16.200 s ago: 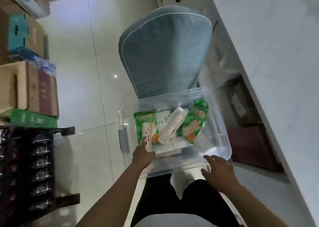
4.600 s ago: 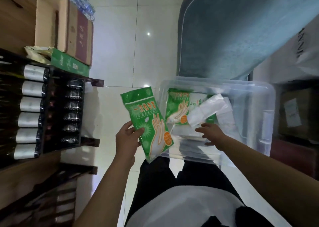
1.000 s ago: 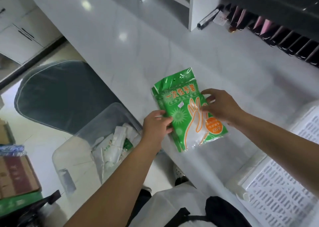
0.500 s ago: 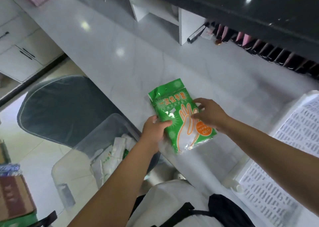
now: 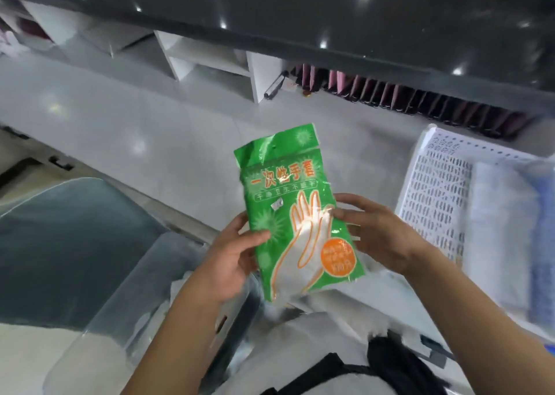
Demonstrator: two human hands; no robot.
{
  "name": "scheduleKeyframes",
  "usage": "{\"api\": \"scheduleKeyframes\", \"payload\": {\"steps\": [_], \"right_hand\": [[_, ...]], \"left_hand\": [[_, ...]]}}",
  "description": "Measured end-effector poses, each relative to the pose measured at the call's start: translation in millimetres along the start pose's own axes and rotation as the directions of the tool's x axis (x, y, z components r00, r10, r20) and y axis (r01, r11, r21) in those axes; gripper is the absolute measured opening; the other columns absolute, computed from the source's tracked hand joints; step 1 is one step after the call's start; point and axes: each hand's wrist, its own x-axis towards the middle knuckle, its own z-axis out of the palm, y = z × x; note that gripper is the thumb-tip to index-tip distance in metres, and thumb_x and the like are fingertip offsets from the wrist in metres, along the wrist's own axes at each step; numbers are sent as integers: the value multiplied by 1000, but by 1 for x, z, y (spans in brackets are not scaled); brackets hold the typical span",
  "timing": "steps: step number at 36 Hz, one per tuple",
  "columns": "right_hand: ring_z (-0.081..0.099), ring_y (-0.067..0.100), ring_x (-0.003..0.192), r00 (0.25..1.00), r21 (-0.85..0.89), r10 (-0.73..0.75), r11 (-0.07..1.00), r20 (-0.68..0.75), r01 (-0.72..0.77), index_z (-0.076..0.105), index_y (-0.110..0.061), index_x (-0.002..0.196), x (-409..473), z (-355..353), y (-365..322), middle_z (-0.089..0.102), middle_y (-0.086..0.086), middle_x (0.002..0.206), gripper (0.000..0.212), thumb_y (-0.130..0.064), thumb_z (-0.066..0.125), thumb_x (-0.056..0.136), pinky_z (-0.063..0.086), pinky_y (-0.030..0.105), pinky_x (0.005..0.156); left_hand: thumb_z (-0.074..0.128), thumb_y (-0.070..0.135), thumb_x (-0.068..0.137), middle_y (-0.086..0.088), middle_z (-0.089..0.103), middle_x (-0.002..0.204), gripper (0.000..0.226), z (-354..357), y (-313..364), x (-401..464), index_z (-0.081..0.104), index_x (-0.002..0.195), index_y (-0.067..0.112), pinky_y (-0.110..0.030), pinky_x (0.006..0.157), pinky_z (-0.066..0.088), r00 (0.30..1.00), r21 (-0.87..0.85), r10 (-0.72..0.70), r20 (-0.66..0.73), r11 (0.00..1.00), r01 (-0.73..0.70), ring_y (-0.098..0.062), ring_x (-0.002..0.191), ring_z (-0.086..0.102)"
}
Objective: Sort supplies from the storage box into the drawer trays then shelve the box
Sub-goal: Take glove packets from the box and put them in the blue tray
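Gripping one glove packet [image 5: 295,211] — (two hands)

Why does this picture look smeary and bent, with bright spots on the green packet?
Head view: the wide lens bows the counter edge; motion blur smears the white perforated tray and the clear storage box; ceiling lights glare off the glossy glove packet and the dark shelf.

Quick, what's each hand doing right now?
Left hand: holding the left edge of the green plastic pack of disposable gloves, thumb on its front.
Right hand: holding the same pack's right edge.
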Motion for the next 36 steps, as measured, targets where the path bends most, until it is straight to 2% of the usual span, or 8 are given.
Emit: {"api": "scheduleKeyframes", "payload": {"steps": [5, 11, 16, 20, 25, 28, 32, 36], "right_hand": [[70, 25, 92, 1000, 121, -15, 992, -20, 18, 64, -6, 124, -62, 7, 39, 70, 14, 111, 40, -16, 67, 86, 58, 35, 71], [67, 39, 102, 959, 64, -100, 991, -264, 121, 69, -7, 118, -151, 30, 81, 69, 23, 118, 35, -13, 66, 84, 54, 56, 88], [68, 40, 105, 881, 38, -118, 988, -458, 152, 72, -8, 114, -228, 42, 110, 70, 21, 116, 31, -16, 67, 84, 56, 54, 90], [71, 38, 99, 801, 12, -151, 981, -580, 193, 75, -6, 106, -280, 40, 123, 72, 22, 111, 32, -18, 72, 77, 61, 45, 79], [69, 40, 103, 799, 36, -177, 970, -574, 240, 73, -11, 111, -321, 20, 134, 72, 20, 113, 35, -26, 74, 79, 60, 47, 82], [70, 38, 102, 803, 46, -189, 965, -564, 260, 74, -11, 110, -333, -2, 138, 72, 19, 112, 29, -23, 72, 83, 60, 45, 81], [71, 36, 100, 795, 25, -215, 960, -567, 278, 74, -10, 108, -350, -46, 141, 73, 17, 111, 30, -24, 74, 81, 60, 46, 82], [72, 35, 98, 788, 23, -252, 948, -561, 319, 75, -10, 108, -386, -100, 137, 74, 17, 110, 34, -26, 78, 78, 60, 39, 78]], "left_hand": [[82, 7, 66, -17, 74, 114, 55, 4, 2, -32, 69, 118, 20, -35, 71, 60, 991, 137, -8, 132, 991, -10, -30, 94, 74], [83, 11, 74, -20, 68, 126, 60, 10, -29, -63, 61, 130, 13, -34, 81, 58, 912, 181, -123, 391, 982, 55, -34, 109, 69], [83, 11, 76, -21, 66, 127, 62, 32, -72, -79, 59, 132, 16, -39, 84, 57, 813, 232, -256, 524, 961, 153, -39, 112, 67], [88, 13, 68, -19, 70, 122, 62, 64, -96, -96, 64, 125, 21, -35, 75, 59, 773, 306, -329, 542, 934, 183, -36, 103, 71], [86, 12, 72, -21, 66, 128, 68, 103, -115, -112, 59, 134, 22, -44, 86, 58, 728, 351, -356, 586, 921, 168, -44, 113, 65], [86, 13, 71, -21, 65, 129, 71, 126, -127, -118, 57, 136, 24, -48, 90, 57, 746, 384, -346, 569, 914, 131, -44, 115, 64], [87, 15, 69, -19, 67, 127, 70, 167, -149, -123, 60, 132, 28, -36, 85, 58, 775, 385, -305, 554, 919, 86, -40, 114, 66], [84, 12, 70, -20, 68, 126, 70, 224, -181, -131, 60, 132, 30, -34, 83, 58, 790, 382, -269, 551, 923, 48, -39, 113, 66]]}}
